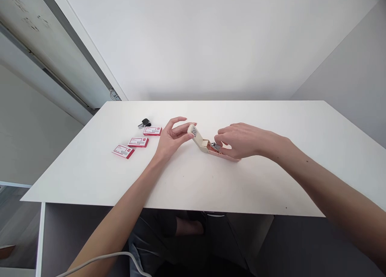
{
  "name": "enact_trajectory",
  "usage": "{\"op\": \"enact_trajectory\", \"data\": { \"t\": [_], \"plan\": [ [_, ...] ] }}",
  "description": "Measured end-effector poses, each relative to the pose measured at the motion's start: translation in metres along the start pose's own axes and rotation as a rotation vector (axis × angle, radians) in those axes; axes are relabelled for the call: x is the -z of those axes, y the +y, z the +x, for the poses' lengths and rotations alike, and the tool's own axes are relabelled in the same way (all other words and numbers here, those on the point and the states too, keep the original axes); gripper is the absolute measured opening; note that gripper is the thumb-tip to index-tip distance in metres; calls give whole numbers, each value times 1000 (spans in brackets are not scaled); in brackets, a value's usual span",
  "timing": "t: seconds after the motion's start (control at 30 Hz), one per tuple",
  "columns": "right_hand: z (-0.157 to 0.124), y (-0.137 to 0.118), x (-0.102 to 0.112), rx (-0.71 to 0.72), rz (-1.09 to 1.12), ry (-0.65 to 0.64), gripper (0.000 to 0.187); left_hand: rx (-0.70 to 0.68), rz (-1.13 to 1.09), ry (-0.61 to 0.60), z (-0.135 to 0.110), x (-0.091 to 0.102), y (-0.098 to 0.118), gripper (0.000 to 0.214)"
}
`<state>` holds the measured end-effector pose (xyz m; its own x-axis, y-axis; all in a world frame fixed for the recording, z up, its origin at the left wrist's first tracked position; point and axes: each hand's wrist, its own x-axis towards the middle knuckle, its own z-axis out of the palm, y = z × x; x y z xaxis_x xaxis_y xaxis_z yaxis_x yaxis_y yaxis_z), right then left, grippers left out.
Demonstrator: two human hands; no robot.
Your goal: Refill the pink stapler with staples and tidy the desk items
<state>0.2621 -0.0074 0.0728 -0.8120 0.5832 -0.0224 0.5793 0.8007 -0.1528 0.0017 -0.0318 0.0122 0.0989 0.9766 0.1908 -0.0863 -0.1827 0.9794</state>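
An opened stapler [198, 139], cream at its raised end and pink along its low part, lies across the middle of the white table. My left hand [173, 137] pinches the tip of the raised cream end between thumb and fingers. Over the pink part, my right hand [238, 139] is closed, its fingertips at a shiny metal piece [215, 146] inside the stapler. The right fingers partly hide that piece and the far end of the pink part.
Several small red-and-white boxes lie left of my left hand: a back box [152, 131], a middle box [138, 142] and a front box [123, 151]. Behind them sits a small black-and-metal object [144, 123]. A white wall [205, 44] rises behind the table [90, 168]. A pale cable [102, 256] crosses my left forearm.
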Motion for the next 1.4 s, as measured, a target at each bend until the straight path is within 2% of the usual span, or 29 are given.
{"op": "enact_trajectory", "data": {
  "t": [0.23,0.47,0.57,0.67,0.77,0.83,0.93,1.03,1.23,1.4],
  "plan": [
    [11,2,7,-10,14,-142,37,3,-50,-21,-3,0,-1,62],
    [16,2,17,-45,46,-201,27,4,-69,-36,-5,2,-2,59],
    [2,12,18,-73,118,-150,24,5,-82,-29,-5,3,-4,59],
    [-22,24,12,-213,192,-107,36,5,-91,-22,-5,4,-5,57],
    [-46,27,0,-325,301,-209,50,-3,-99,-18,-5,4,-6,56],
    [-58,22,-10,-331,401,-263,49,-7,-99,-21,-5,5,-6,57],
    [-69,12,-22,-294,463,-193,39,-8,-88,-23,-5,5,-6,58],
    [-75,8,-24,-303,450,-91,37,1,-75,-19,-5,6,-6,59],
    [-74,6,-6,-351,345,124,41,12,-46,-64,-8,4,-5,60],
    [-57,-10,4,-314,178,243,42,26,-16,-68,-9,4,-4,59]
  ]
}}
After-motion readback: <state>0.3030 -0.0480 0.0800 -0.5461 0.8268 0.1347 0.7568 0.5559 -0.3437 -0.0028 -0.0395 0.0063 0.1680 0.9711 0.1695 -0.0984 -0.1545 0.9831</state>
